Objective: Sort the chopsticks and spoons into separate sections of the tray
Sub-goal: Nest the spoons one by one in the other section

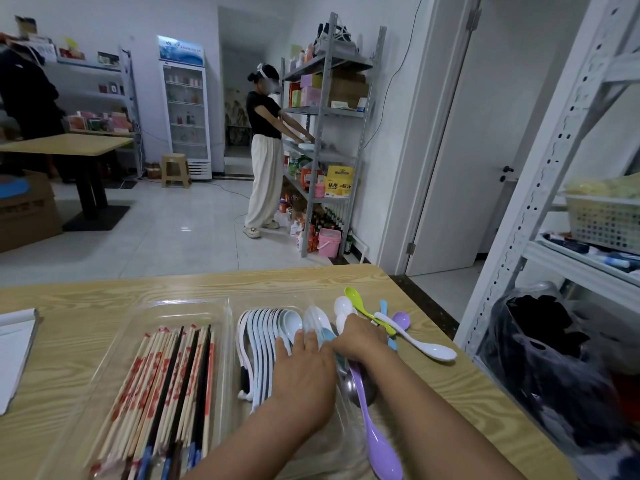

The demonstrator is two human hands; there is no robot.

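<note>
Wooden table (86, 306) bears clear tray (194, 304): chopsticks (162, 386) in tray's left section, nested spoons (266, 341) right. Our left hand (304, 372) flat, empty, steadying them; right hand (360, 341) closed on spoon handles, grip unclear. We'd nest bowls same-way.

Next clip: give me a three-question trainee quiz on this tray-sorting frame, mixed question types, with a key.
1. True or false: the chopsticks lie in the tray's left section.
2. Which loose spoon lies farthest right on the table? A) white spoon B) green spoon C) long purple spoon
3. Fill in: the left hand rests on the row of ____ spoons in the tray's right section.

Key: 1 true; 2 A; 3 white.
</note>
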